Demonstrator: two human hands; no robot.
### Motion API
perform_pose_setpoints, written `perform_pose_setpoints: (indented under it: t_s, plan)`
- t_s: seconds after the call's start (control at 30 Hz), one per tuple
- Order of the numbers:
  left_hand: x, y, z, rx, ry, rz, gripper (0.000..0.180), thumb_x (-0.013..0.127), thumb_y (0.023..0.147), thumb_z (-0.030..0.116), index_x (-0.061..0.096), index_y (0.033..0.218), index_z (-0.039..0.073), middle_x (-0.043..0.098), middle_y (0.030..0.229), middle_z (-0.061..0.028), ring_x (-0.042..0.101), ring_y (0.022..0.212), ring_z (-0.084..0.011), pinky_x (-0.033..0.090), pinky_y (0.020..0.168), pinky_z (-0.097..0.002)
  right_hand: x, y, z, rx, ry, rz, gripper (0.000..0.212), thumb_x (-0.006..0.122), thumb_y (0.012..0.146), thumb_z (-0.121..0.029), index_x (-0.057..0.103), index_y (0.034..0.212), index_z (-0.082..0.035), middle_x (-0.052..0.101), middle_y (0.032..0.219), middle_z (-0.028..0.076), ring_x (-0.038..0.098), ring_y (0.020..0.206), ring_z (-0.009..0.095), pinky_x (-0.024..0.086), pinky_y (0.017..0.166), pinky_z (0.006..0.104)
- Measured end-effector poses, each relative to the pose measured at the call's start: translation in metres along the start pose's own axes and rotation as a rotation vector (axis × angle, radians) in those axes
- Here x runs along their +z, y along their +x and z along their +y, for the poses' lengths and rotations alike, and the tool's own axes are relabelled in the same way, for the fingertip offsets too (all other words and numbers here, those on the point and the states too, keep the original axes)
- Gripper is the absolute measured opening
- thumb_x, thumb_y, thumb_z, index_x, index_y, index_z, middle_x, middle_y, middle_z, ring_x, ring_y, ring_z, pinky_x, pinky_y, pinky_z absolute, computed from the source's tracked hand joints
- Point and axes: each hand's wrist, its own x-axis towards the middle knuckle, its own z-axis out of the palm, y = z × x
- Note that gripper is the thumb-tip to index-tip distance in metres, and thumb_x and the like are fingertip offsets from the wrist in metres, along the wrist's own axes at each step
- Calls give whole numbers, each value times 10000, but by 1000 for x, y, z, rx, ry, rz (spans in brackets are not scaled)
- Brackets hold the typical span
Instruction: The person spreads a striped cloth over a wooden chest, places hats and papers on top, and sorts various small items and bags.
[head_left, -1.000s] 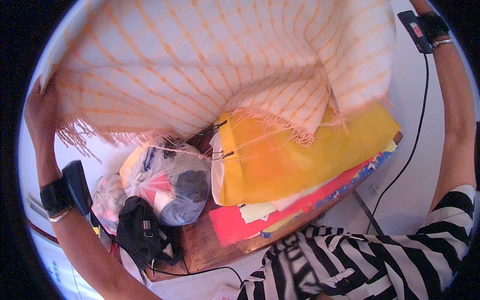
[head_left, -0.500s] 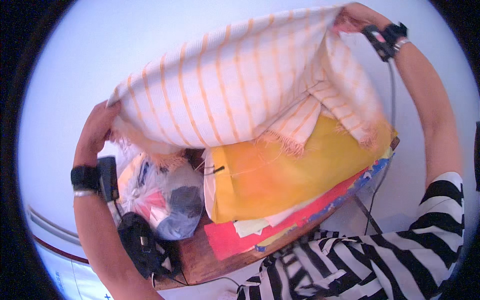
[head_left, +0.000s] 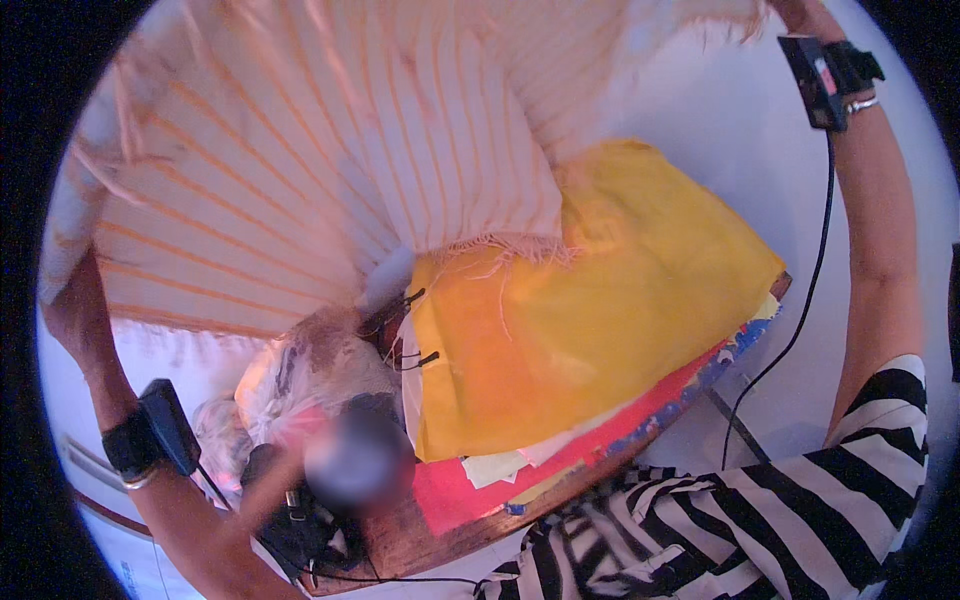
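Observation:
A white cloth with orange stripes and fringed ends (head_left: 450, 120) is lifted and spread across the upper part of the head view, blurred in places by motion. On its left edge my left hand (head_left: 75, 305) is closed, with the fingers partly covered by the fabric. At the top right my right hand (head_left: 797, 14) is beside the cloth's raised fringed corner. That hand is mostly cut off by the frame, but the fabric reaches up to it. One fringed fold hangs down onto a flat yellow bag (head_left: 600, 300) with short black cords on its left side.
Under the yellow bag, red sheets (head_left: 450, 495) and blue-patterned ones lie on a wooden table (head_left: 400, 545). To the left sit a clear plastic bag of cloth items (head_left: 290, 390), partly blurred, and a black bag (head_left: 300, 520). A cable (head_left: 800, 340) hangs from my right wrist device.
Both hands have moved outward and up, the left one farther left. The cloth has swung up and spread wider, uncovering more of the yellow bag.

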Motion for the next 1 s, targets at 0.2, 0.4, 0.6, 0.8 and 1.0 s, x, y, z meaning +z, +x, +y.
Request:
perform_pose_setpoints:
  t_s: [0.2, 0.4, 0.6, 0.8, 1.0]
  plan:
    - [-35, -17, 145, -229, -909, -577, 654, 707, 818, 145, 425, 1398, 41, 592, 1229, -90, 556, 1143, -207, 434, 996, -330, 75, -25, 4, 388, 78, -26, 469, 602, 879, -369, 571, 1212, -40, 634, 1115, 134, 614, 1035, 249, 500, 869, 397]
    - [-32, -37, 248, -191, -1194, -800, 989, 779, 719, 518, 343, 1446, 8, 549, 1256, -136, 508, 1195, -232, 390, 1028, -339, 228, 7, -37, 377, 175, -219, 466, 646, 823, -286, 574, 1214, -42, 662, 1049, 138, 642, 975, 248, 517, 825, 384]
    - [-18, -58, 204, -566, -1112, -628, 545, 613, 928, 328, 485, 1328, -20, 584, 1239, -116, 553, 1138, -201, 455, 933, -322, 271, 56, -106, 62, 347, -271, 489, 689, 768, -203, 577, 1216, -43, 690, 984, 141, 670, 916, 247, 534, 782, 372]
    - [17, -56, 185, -769, -1192, -525, 390, 513, 978, 225, 506, 1273, -31, 620, 1169, -130, 606, 1010, -186, 492, 848, -335, 183, -54, 35, 887, -67, -388, 421, 652, 760, -88, 577, 1164, -1, 637, 680, 64, 612, 546, 156, 505, 450, 306]
    - [4, -43, 160, -715, -1119, -586, 469, 482, 995, 293, 449, 1330, -33, 579, 1239, -117, 593, 1077, -201, 483, 914, -324, 256, -160, 79, 791, -393, -778, 580, 747, 743, -238, 524, 1223, -3, 667, 811, 183, 660, 635, 261, 539, 565, 362]
